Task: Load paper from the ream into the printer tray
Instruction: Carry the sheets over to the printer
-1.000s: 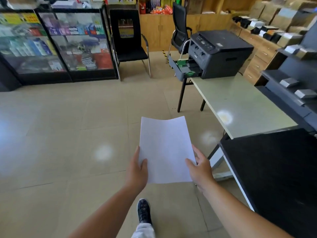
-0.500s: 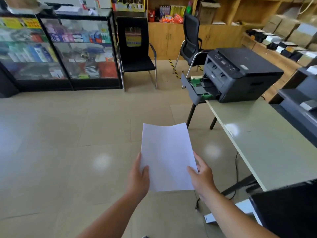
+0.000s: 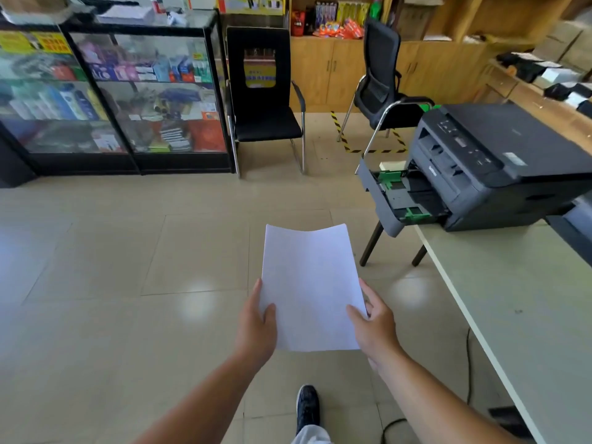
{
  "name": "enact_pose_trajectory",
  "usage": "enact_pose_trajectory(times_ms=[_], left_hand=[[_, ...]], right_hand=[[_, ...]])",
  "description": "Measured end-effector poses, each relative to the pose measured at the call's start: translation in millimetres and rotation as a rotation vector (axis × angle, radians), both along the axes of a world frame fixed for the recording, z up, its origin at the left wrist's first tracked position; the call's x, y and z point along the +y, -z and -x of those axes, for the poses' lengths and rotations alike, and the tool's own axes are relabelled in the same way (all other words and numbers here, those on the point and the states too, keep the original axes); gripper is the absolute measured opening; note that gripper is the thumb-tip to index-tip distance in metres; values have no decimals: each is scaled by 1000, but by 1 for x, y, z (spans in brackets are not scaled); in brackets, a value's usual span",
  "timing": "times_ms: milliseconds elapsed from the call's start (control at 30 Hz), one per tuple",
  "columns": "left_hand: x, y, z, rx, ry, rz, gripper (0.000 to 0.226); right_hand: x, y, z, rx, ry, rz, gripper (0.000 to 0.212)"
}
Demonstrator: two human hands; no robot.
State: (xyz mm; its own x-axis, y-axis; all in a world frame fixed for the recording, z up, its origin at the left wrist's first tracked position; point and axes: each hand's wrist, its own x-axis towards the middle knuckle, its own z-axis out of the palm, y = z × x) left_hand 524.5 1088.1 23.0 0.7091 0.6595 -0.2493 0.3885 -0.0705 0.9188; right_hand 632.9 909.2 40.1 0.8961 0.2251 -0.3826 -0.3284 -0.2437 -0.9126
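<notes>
A thin stack of paper (image 3: 310, 290) is held out flat over the floor, well short of the printer (image 3: 499, 168). The left hand (image 3: 258, 328) and the right hand (image 3: 374, 325) each pinch a long edge near the close end, thumb on top and fingers (image 3: 365, 291) underneath, likely so the sheets stay squared and level for sliding in; the far end sags a little in the middle. The printer sits at the far corner of the table (image 3: 519, 302), its tray (image 3: 400, 200) pulled out past the table edge and apparently empty, green guides showing. A black chair (image 3: 381, 88) stands just behind the tray and another chair (image 3: 266, 104) is by the glass cabinet (image 3: 112, 91). The floor between the person and the tray looks open; only the near table edge crowds the right side.
</notes>
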Motion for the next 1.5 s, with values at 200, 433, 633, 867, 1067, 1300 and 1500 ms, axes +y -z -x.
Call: enact_pose_trajectory(times_ms=[200, 433, 633, 867, 1067, 1300, 1500], left_hand=[[37, -12, -88, 2, -26, -33, 57], [91, -23, -167, -30, -43, -32, 56], [156, -15, -230, -21, -32, -26, 56], [240, -10, -309, -12, 42, -17, 57], [268, -9, -377, 61, 193, -26, 57], [244, -4, -470, 30, 426, -12, 56], [204, -2, -544, 36, 663, -152, 56]], right_hand=[[42, -6, -94, 4, -29, 5, 57], [99, -16, -176, 7, -51, 23, 57], [163, -12, -242, -26, -59, 34, 60], [235, -11, -306, -54, -12, 19, 57], [250, -13, -340, -9, 170, 29, 61], [214, -10, -391, 24, 398, 48, 60], [171, 7, -419, 52, 624, 30, 58]])
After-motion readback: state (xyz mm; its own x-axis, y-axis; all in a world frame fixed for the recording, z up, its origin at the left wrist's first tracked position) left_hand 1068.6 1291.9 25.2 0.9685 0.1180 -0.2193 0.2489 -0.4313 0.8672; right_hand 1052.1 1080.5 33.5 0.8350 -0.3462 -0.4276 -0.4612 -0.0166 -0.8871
